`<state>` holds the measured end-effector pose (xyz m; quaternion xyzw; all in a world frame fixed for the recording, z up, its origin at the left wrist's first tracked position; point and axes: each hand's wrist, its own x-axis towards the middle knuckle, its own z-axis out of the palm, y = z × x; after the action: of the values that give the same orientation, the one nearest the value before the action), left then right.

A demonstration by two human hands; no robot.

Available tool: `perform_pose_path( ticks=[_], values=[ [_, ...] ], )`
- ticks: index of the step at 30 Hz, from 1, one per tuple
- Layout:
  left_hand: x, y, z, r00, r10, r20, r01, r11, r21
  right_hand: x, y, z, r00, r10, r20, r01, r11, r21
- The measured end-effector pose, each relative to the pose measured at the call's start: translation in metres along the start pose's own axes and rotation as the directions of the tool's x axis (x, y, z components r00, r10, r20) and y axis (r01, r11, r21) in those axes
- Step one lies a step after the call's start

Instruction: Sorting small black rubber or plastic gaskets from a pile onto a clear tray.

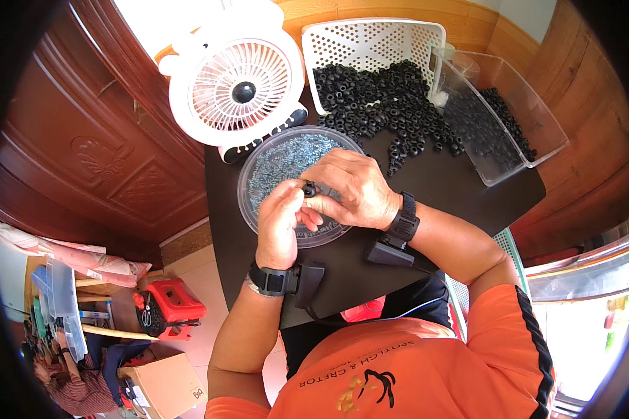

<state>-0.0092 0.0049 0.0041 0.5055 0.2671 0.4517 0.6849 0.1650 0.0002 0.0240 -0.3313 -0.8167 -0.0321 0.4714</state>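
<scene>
From where I stand, the person's left hand (281, 218) pinches a small black piece (309, 188) between thumb and finger, over the round tub (241, 185) at the left of the dark surface (461, 220). The right hand (356, 187) bends in from the right, its thumb and fingers close up against that piece; whether it grips it too, I can't tell. Small bluish bits (283, 157) cover the tub's bottom. Just behind the tub, to the left, stands a white fan (243, 92). At the far side a white basket (374, 31) lies tipped, a heap of black rings (384, 105) spilling out toward the tub. To its right, a clear bin (531, 115) tilts with more rings inside.
</scene>
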Motion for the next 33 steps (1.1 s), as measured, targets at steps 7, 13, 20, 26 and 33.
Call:
perform_pose_path(
  ticks=[7, 13, 20, 26, 33],
  values=[
    [-0.004, 0.001, 0.006, 0.996, -0.031, 0.086, 0.026, 0.998, 0.061, 0.000, -0.003, -0.002, 1.000, 0.016, -0.001, -0.016, 0.999, 0.031],
    [-0.005, 0.004, 0.004, 0.994, -0.054, 0.098, 0.042, 0.991, 0.124, 0.003, -0.008, -0.007, 0.996, 0.019, 0.088, -0.023, 0.999, 0.036],
    [-0.008, -0.004, 0.011, 0.997, -0.028, -0.066, 0.032, 0.997, 0.064, -0.001, -0.012, 0.005, 0.988, 0.047, 0.145, -0.044, 0.999, -0.023],
    [-0.007, -0.007, 0.012, 0.996, -0.011, -0.094, 0.014, 0.999, 0.031, -0.002, -0.008, 0.009, 0.994, 0.053, 0.095, -0.049, 0.998, -0.036],
    [-0.005, -0.004, 0.008, 0.980, 0.067, -0.188, -0.039, 0.988, 0.149, 0.032, 0.022, -0.081, 0.903, 0.033, -0.428, -0.268, 0.822, -0.502]
  ],
)
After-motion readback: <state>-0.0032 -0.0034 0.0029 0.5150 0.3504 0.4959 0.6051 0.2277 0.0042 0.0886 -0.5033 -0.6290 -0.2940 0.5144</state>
